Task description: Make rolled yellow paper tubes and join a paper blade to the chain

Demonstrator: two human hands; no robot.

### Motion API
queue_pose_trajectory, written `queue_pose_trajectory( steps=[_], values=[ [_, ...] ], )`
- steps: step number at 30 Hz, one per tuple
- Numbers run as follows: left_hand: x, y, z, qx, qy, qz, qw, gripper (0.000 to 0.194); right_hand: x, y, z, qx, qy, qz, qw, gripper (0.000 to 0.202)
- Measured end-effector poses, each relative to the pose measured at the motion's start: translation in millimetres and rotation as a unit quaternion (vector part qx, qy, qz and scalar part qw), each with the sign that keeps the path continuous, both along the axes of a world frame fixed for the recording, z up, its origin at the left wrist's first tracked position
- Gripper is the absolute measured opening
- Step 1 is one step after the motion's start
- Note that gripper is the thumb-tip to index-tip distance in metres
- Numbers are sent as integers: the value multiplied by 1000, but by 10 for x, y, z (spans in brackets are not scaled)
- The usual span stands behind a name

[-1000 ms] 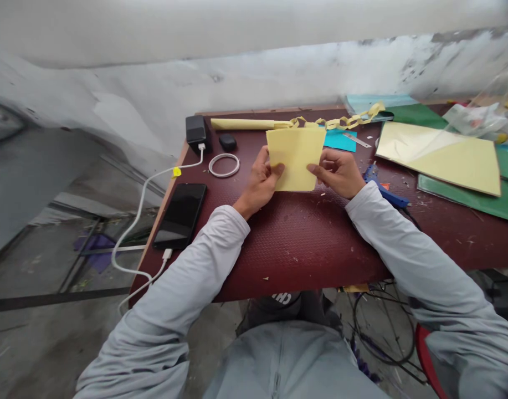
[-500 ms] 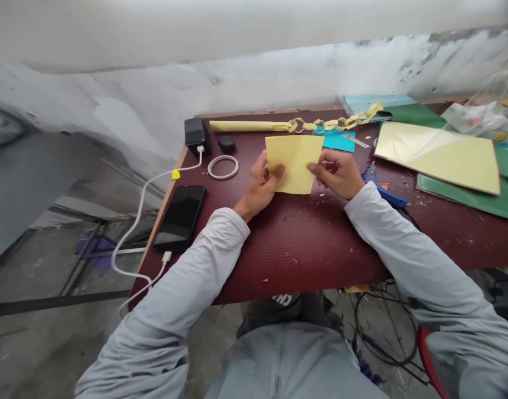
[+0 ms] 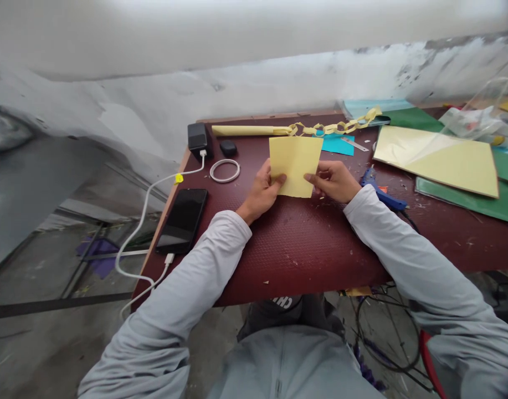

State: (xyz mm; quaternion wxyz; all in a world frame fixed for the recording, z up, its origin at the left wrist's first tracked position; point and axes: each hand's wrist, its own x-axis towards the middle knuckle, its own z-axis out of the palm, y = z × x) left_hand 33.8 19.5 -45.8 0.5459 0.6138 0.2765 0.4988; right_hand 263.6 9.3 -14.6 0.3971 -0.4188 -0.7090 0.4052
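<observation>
A rectangular sheet of yellow paper is held up over the dark red table. My left hand pinches its left side, thumb on the near face and fingers behind. On the right side, my right hand grips the paper between thumb and fingers. Behind the sheet lies a yellow paper chain, and a rolled yellow paper tube touches or nearly touches its left end. A blue paper piece with a thin metal blade on it is partly hidden by the sheet.
At left are a black phone with a white cable, a black charger, a small black case and a white ring. Rightward lie a blue glue gun, yellow sheets and a green packet.
The sheet looks slightly narrower and is turned a little between my hands. Both hands keep their grip. The whole view has shifted slightly.
</observation>
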Motion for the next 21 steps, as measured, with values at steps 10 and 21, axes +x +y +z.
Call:
queue_pose_trajectory(
  steps=[10, 21],
  values=[
    [-67, 37, -42, -86, 22, 14, 996, 48, 150, 72, -31, -86, 29, -18, 996, 43],
    [-159, 131, -3, -125, 104, 111, 980, 51, 446, 407, 121, -201, 220, -245, 922, 24]
  ],
)
